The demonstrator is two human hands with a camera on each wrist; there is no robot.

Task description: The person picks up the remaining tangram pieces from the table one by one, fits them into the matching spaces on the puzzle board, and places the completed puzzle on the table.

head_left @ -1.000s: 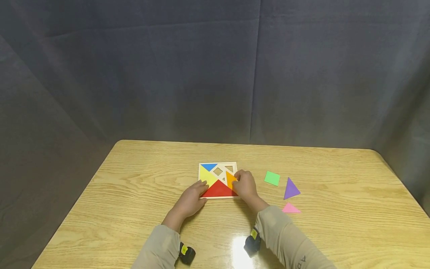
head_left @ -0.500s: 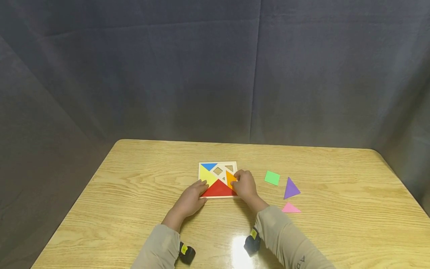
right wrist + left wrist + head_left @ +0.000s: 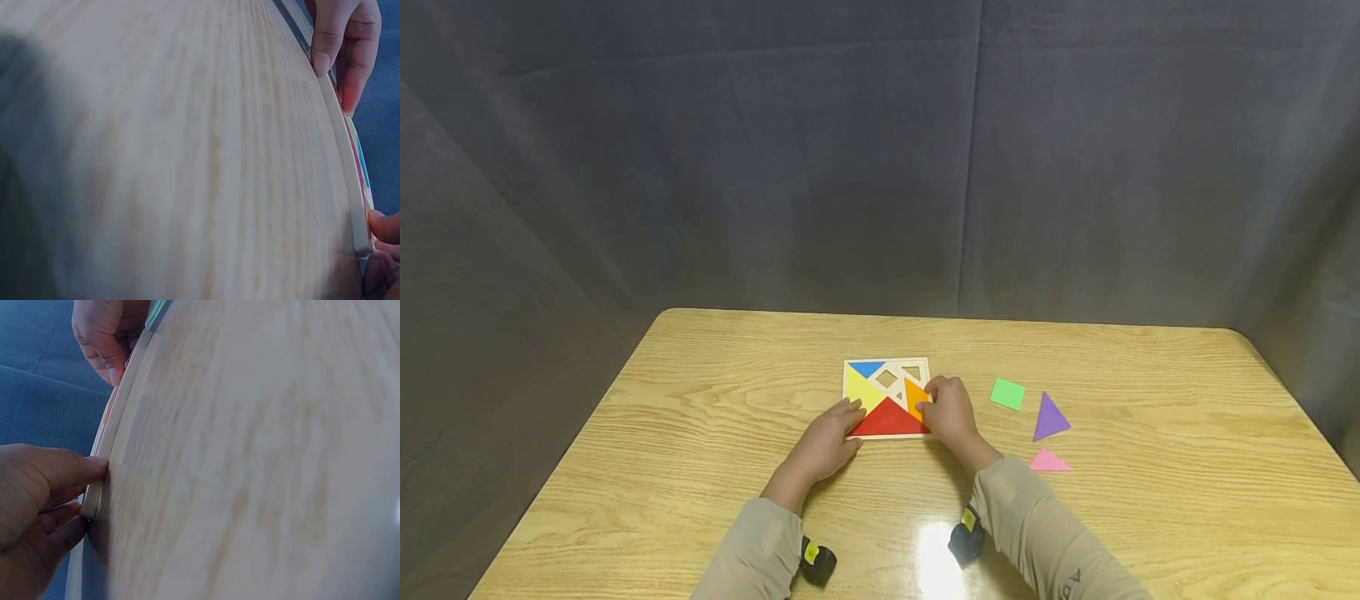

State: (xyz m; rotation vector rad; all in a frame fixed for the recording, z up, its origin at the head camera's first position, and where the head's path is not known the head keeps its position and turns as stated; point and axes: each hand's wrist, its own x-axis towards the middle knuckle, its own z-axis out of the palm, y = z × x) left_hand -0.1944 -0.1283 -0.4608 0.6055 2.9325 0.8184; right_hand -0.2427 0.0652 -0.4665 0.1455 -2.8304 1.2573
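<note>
A wooden tangram board point(image 3: 925, 365) lies in the middle of the table in the head view. Its recesses hold a red triangle point(image 3: 889, 421), a yellow triangle point(image 3: 859, 390), a blue triangle point(image 3: 867, 368) and an orange piece point(image 3: 913, 396); several cut-outs show bare table. My left hand point(image 3: 826, 442) grips the board's near left corner, thumb against the front edge in the left wrist view. At the right side, my right hand point(image 3: 951, 415) pinches the orange piece with thumb and curled fingers, partly covering it and the board's rim.
Right of the board lie a green square point(image 3: 1007, 394), a purple triangle point(image 3: 1050, 418) and a pink triangle point(image 3: 1050, 461), apart from each other. The wooden table point(image 3: 700, 400) ends at a dark cloth point(image 3: 820, 167) behind it.
Both hands stay in place at the board, and the pieces lie as before. The right thumb and fingers shift only very slightly over the orange piece.
</note>
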